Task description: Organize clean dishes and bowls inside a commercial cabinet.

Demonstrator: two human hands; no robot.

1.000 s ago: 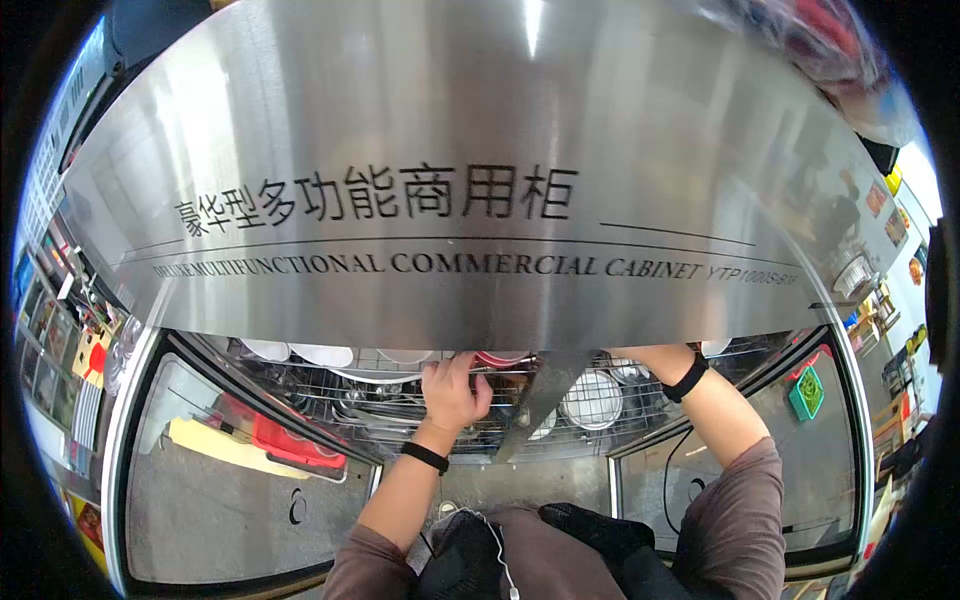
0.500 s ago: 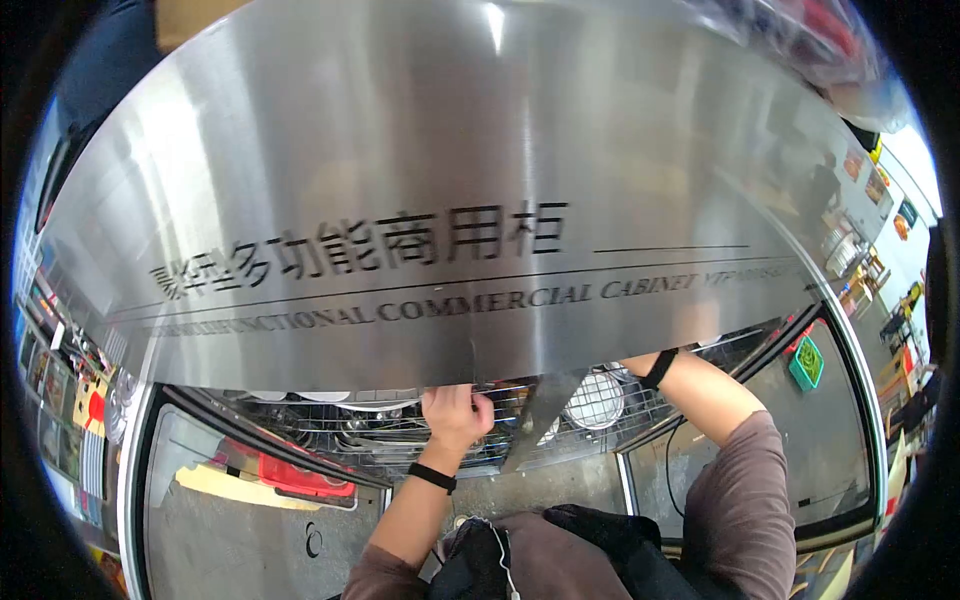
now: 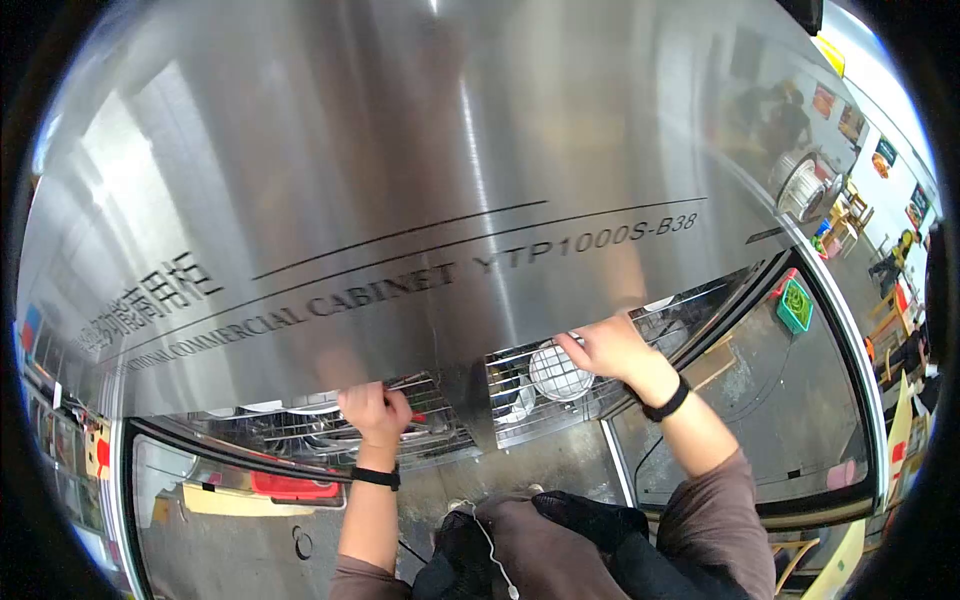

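A tall stainless steel cabinet point(image 3: 420, 150) stands in front of me, its glass doors swung out on both sides. My left hand point(image 3: 372, 410) is curled over the front edge of the left wire rack point(image 3: 300, 428), with a small red item point(image 3: 418, 418) beside it. Pans and dishes lie within that rack. My right hand point(image 3: 612, 348) is at the right wire rack point(image 3: 600, 395), thumb stretched out; the steel panel's lower edge hides part of its fingers. Near that thumb a round white dish point(image 3: 560, 372) shows through the wires. A metal post point(image 3: 465, 400) separates the racks.
Beyond the left glass door point(image 3: 230, 530) is a red tray point(image 3: 295, 486). Through the right glass door point(image 3: 760, 420) a green basket point(image 3: 795, 306) with green vegetables shows. Wooden chairs point(image 3: 880, 320) and a person point(image 3: 897, 255) are at far right.
The view has turned to the right along the cabinet. My left hand keeps its place at the left rack. My right hand has come out from behind the panel edge and shows more.
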